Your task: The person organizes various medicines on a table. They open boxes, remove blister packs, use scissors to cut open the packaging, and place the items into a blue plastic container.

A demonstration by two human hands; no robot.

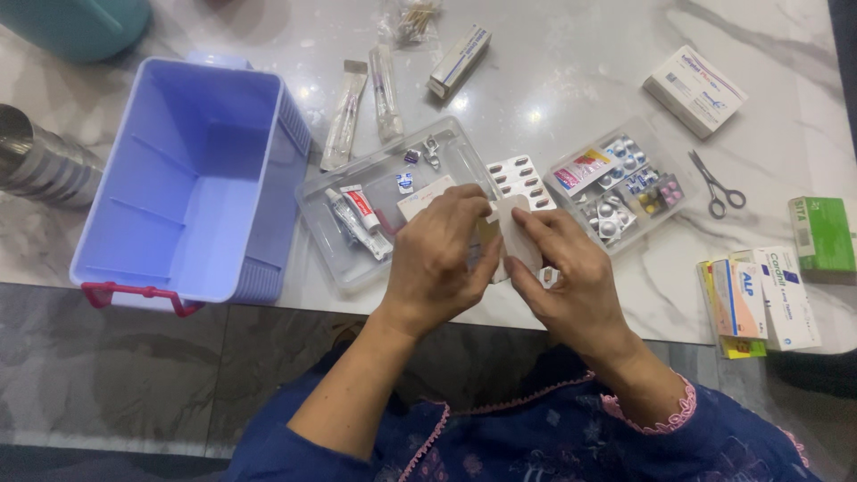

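Observation:
Both hands meet over the near edge of a white marble table [571, 80]. My left hand [439, 259] and my right hand [564, 277] together pinch a small whitish packet [511, 225] between their fingertips. Directly behind the hands lies a clear plastic tray [357, 263] holding ointment tubes [359, 217], a small card and tiny sachets. A blister strip of dark capsules [518, 178] lies just beyond the fingers.
An empty lilac plastic box [192, 178] with red clasps stands at the left. A second clear tray of blister packs [616, 187] sits right of centre, with scissors [716, 187], medicine cartons [759, 299], a green box [823, 234], a white carton [694, 89] and wrapped syringes [366, 103] around.

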